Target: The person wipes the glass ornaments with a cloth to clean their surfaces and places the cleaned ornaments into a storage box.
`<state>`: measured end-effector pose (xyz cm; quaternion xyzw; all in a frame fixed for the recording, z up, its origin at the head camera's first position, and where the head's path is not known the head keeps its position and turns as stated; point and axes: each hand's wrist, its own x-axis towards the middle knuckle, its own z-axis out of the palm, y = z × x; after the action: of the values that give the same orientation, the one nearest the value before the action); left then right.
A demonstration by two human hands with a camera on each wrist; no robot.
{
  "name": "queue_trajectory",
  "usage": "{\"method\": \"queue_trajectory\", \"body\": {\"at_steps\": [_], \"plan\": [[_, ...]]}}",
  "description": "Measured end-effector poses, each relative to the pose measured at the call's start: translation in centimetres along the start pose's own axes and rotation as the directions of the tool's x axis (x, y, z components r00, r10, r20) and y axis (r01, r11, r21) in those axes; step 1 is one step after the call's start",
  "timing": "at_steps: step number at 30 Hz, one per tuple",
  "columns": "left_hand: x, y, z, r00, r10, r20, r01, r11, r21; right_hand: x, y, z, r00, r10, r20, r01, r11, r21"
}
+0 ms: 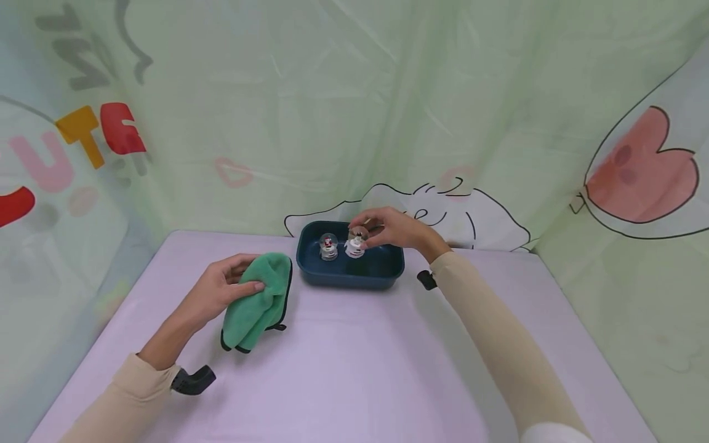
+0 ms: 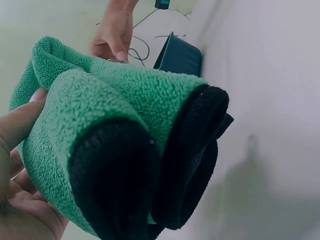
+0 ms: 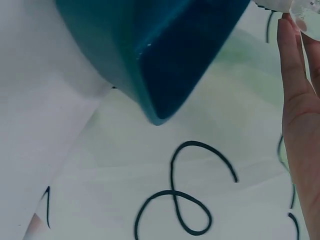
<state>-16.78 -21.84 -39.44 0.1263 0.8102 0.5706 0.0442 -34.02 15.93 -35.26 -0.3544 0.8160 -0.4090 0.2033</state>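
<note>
My left hand (image 1: 221,286) grips a folded green cloth (image 1: 257,301) with black edging, held over the table left of the bin. In the left wrist view the thumb lies over the fluffy cloth (image 2: 110,95) and the fingers are behind it. My right hand (image 1: 390,227) pinches a small snow globe (image 1: 355,245) with a white base at the dark blue bin (image 1: 349,281). A second snow globe (image 1: 328,248), with a red and white figure inside, sits in the bin to its left. In the right wrist view the held globe (image 3: 307,17) shows only partly.
The bin stands at the back of the lilac-covered table (image 1: 343,369), close to the pale green printed curtain (image 1: 310,123). Curtains also rise along the left and right sides. A black wrist mount (image 1: 194,380) sticks out from the left sleeve, another (image 1: 426,280) from the right.
</note>
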Motion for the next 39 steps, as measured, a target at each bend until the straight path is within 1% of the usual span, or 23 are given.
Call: {"method": "queue_trajectory", "body": {"at_steps": [5, 13, 16, 20, 24, 28, 31, 35, 39], "plan": [[-0.3, -0.4, -0.5, 1.0, -0.003, -0.003, 0.003, 1.0, 0.012, 0.4, 1.0, -0.1, 0.999, 0.036, 0.011, -0.036, 0.999, -0.013], [-0.8, -0.7, -1.4, 1.0, -0.026, -0.013, 0.026, 0.999, 0.022, 1.4, 2.4, -0.5, 0.997, 0.059, 0.04, -0.058, 0.998, -0.032], [-1.0, -0.9, -1.8, 0.999, -0.031, -0.016, 0.032, 0.999, 0.031, 1.9, 2.8, -0.5, 0.994, 0.09, 0.054, -0.088, 0.995, -0.047], [-1.2, -1.0, -2.2, 0.999, -0.034, -0.019, 0.035, 0.998, 0.053, 2.3, 3.0, -0.4, 0.99, 0.128, 0.051, -0.123, 0.989, -0.087], [-1.4, -1.1, -2.5, 0.999, -0.045, -0.019, 0.046, 0.997, 0.058, 2.6, 3.4, -0.2, 0.989, 0.144, 0.029, -0.137, 0.974, -0.181], [-1.6, -1.2, -2.7, 0.998, -0.052, -0.024, 0.053, 0.997, 0.055, 3.0, 3.9, 0.0, 0.987, 0.159, 0.013, -0.149, 0.948, -0.282], [-1.7, -1.3, -2.8, 0.998, -0.053, -0.025, 0.054, 0.997, 0.051, 3.2, 4.1, 0.2, 0.984, 0.176, 0.005, -0.165, 0.927, -0.336], [-1.8, -1.4, -2.7, 0.998, -0.054, -0.024, 0.055, 0.997, 0.046, 3.2, 4.0, 0.5, 0.98, 0.2, -0.005, -0.188, 0.91, -0.37], [-1.9, -1.5, -2.8, 0.998, -0.057, -0.022, 0.058, 0.998, 0.04, 2.9, 4.0, 0.6, 0.977, 0.213, 0.003, -0.198, 0.914, -0.354]]}}
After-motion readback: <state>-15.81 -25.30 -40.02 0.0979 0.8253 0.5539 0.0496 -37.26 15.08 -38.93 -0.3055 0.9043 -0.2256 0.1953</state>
